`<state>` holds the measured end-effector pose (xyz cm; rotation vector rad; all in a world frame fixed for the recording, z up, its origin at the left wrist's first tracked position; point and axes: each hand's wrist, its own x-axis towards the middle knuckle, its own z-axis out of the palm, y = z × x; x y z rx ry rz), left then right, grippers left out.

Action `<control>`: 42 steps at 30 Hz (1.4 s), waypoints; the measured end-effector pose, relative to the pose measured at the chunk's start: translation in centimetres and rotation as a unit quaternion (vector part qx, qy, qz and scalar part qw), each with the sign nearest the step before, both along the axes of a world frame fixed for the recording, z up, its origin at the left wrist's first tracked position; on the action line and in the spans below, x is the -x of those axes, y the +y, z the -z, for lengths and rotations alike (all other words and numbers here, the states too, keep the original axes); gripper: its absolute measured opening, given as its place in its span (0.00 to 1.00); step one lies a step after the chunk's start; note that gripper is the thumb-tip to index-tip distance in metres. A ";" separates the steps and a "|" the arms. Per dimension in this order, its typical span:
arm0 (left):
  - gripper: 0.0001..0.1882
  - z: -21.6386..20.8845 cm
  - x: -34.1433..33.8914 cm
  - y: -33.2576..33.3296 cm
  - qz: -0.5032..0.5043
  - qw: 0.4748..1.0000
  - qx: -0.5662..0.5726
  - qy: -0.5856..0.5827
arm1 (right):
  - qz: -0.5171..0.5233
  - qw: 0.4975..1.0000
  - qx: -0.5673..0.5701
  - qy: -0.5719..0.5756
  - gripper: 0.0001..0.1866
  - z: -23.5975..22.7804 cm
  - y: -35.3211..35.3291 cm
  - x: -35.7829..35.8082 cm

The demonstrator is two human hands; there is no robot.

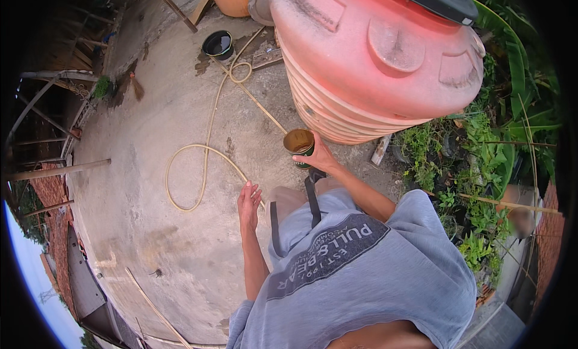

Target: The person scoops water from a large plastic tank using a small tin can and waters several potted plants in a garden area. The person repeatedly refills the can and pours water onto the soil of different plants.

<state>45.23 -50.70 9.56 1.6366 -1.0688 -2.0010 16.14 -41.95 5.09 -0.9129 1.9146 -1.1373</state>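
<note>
The right hand [323, 157] grips a dark can [299, 151]; the left hand [248, 205], loosely open, is by the hose [167, 181]. Holding seems the current step; moving calls for keeping upright.

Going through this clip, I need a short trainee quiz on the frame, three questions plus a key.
1. Which hand holds the dark container: (a) left, (b) right?
2. True or false: the black basin stands upright on the concrete.
3. What colour is the looped hose?

Key:
1. b, the right hand.
2. True.
3. Pale yellow.
</note>
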 end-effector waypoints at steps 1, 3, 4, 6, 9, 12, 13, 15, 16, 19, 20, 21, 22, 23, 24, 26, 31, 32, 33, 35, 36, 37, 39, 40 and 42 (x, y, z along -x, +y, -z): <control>0.43 -1.1 0.7 -1.6 -0.008 1.000 -0.001 0.009 | -0.041 0.999 0.031 -0.015 0.59 -1.7 -3.0 -2.0; 0.46 -2.6 1.0 -4.6 -0.019 1.000 -0.006 0.024 | -0.113 0.990 0.061 -0.060 0.59 -5.1 -8.1 -5.9; 0.46 -3.1 0.6 -6.0 -0.039 0.997 -0.025 0.064 | -0.145 0.983 0.064 -0.091 0.59 -6.9 -10.4 -7.8; 0.46 -3.8 -0.7 -9.0 -0.065 0.986 -0.064 0.142 | -0.179 0.972 0.068 -0.135 0.59 -7.7 -14.2 -11.3; 0.42 -3.1 -4.2 -13.6 -0.090 0.981 -0.052 0.166 | -0.201 0.964 0.068 -0.162 0.60 -7.4 -18.5 -15.1; 0.37 -5.2 -6.6 -18.6 -0.050 0.992 0.008 0.113 | -0.219 0.955 0.057 -0.189 0.59 -7.7 -22.6 -17.4; 0.37 -5.4 -7.3 -20.0 -0.038 0.994 0.016 0.096 | -0.226 0.951 0.069 -0.200 0.59 -7.6 -23.8 -18.1; 0.35 -4.6 -8.0 -23.2 -0.040 0.995 0.003 0.097 | -0.236 0.942 0.096 -0.220 0.57 -7.1 -26.3 -18.8; 0.34 -4.1 -7.9 -24.8 -0.035 0.993 0.003 0.109 | -0.184 0.939 0.040 -0.287 0.56 -7.4 -27.7 -18.9; 0.34 -2.7 -6.1 -29.5 -0.029 0.985 -0.017 0.170 | -0.059 0.882 -0.063 -0.463 0.53 -7.9 -31.9 -18.0; 0.34 -2.1 -5.1 -31.2 -0.017 0.985 -0.015 0.168 | -0.045 0.858 -0.054 -0.509 0.51 -7.4 -33.2 -17.4; 0.34 -1.3 -4.2 -33.0 -0.006 0.986 -0.013 0.166 | -0.030 0.831 -0.045 -0.554 0.49 -6.7 -34.6 -16.5; 0.38 -0.2 -3.4 -35.1 0.033 0.984 -0.030 0.172 | 0.001 0.826 -0.028 -0.562 0.47 -5.8 -36.1 -15.4; 0.39 -0.3 -2.0 -37.0 0.075 0.987 -0.021 0.143 | 0.033 0.820 -0.011 -0.571 0.44 -4.4 -37.5 -14.1; 0.40 -0.4 -0.4 -38.9 0.117 0.987 -0.011 0.113 | 0.065 0.813 0.005 -0.579 0.42 -3.0 -38.9 -12.6; 0.42 1.6 2.0 -44.0 0.212 0.976 0.020 0.054 | 0.149 0.801 0.023 -0.579 0.43 -0.5 -42.3 -9.3; 0.28 8.0 6.6 -55.1 0.272 0.958 0.018 -0.087 | 0.460 0.765 -0.034 -0.450 0.53 8.0 -49.7 0.2; 0.27 8.8 7.6 -57.4 0.267 0.959 -0.028 -0.092 | 0.502 0.738 -0.044 -0.449 0.54 8.7 -50.3 1.7; 0.27 9.7 8.9 -60.0 0.280 0.953 -0.013 -0.116 | 0.524 0.739 -0.048 -0.420 0.54 9.6 -51.4 3.2; 0.29 12.4 11.9 -64.8 0.297 0.942 0.012 -0.155 | 0.560 0.748 -0.059 -0.352 0.54 9.7 -53.0 6.7; 0.26 14.8 13.3 -67.3 0.296 0.936 0.020 -0.187 | 0.545 0.752 -0.044 -0.368 0.54 10.2 -53.5 8.4; 0.26 16.2 15.4 -69.8 0.328 0.916 0.090 -0.214 | 0.535 0.752 -0.027 -0.385 0.53 11.2 -53.3 9.7; 0.24 19.8 20.2 -74.2 0.394 0.853 0.224 -0.258 | 0.525 0.757 -0.022 -0.388 0.54 12.8 -53.1 11.2; 0.23 22.4 22.8 -76.8 0.428 0.824 0.266 -0.259 | 0.518 0.767 -0.034 -0.377 0.54 13.5 -53.6 12.0; 0.21 28.5 26.7 -81.1 0.496 0.757 0.333 -0.265 | 0.504 0.781 -0.076 -0.360 0.55 15.9 -53.8 12.5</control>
